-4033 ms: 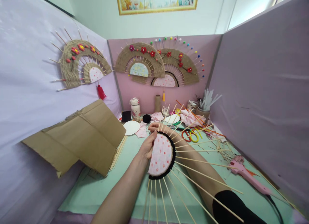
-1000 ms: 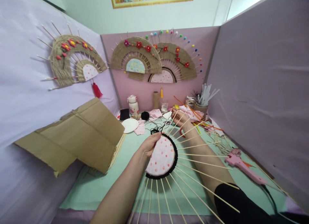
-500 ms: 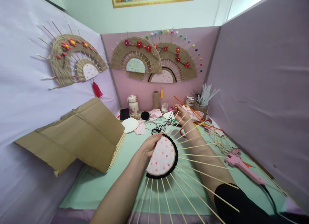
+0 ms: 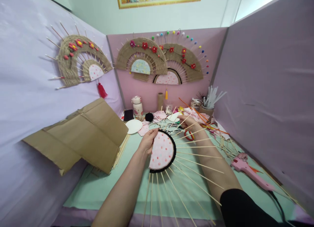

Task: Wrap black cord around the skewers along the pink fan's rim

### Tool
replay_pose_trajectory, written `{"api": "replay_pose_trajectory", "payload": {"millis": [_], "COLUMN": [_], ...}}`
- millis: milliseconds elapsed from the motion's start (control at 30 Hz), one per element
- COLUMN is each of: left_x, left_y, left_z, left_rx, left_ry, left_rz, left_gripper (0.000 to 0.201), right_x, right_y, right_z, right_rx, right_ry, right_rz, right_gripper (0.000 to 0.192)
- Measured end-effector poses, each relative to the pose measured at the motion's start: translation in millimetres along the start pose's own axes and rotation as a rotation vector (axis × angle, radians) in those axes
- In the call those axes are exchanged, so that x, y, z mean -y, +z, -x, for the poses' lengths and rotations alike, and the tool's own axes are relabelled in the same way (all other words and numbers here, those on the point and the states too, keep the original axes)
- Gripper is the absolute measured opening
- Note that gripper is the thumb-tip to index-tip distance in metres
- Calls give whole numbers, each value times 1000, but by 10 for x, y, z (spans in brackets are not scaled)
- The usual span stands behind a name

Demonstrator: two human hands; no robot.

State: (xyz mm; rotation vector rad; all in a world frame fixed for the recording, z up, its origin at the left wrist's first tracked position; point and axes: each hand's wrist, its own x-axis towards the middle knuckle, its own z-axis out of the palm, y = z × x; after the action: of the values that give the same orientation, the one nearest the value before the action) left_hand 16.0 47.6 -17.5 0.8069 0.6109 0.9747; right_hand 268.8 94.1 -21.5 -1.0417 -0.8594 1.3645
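My left hand (image 4: 148, 142) is closed on the upper left edge of a half-round fan (image 4: 162, 151), its thumb on the front. Pink cloth with red dots covers the fan's middle, and black yarn (image 4: 174, 152) borders the curved edge. Thin wooden sticks (image 4: 196, 154) spread outward from that edge. Beyond the upper sticks, my right hand (image 4: 188, 122) is closed, with a strand of black yarn running from the fan's top toward its fingers. Sticks partly cover those fingertips. Behind the fan lies a black yarn ball (image 4: 149, 117).
Red-handled scissors (image 4: 188, 135) lie below my right hand. A pink glue gun (image 4: 252, 174) with its cord rests at the right, near loose sticks (image 4: 228, 145). Cardboard (image 4: 80, 135) leans at left. A white bottle (image 4: 137, 107) stands at the back; finished fans (image 4: 142, 57) hang on the partitions.
My right hand has come down and toward the table behind the sticks. The fan has shifted slightly left and up, still in my left hand. The view has turned a little left.
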Motion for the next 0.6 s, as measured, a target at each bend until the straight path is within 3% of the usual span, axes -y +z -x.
{"api": "replay_pose_trajectory", "payload": {"millis": [233,600], "left_x": [-9,6], "left_y": [29,22], "left_z": [20,19], "left_rx": [-63,-63], "left_ry": [132,198], "left_rz": [-66,-99], "left_gripper": [43,41], "right_x": [-30,60], "right_y": [-31,40], "right_z": [53,166], "right_rx": [37,78], "right_ry": [47,29], "right_rz": [222,339], "right_gripper": [28,33]}}
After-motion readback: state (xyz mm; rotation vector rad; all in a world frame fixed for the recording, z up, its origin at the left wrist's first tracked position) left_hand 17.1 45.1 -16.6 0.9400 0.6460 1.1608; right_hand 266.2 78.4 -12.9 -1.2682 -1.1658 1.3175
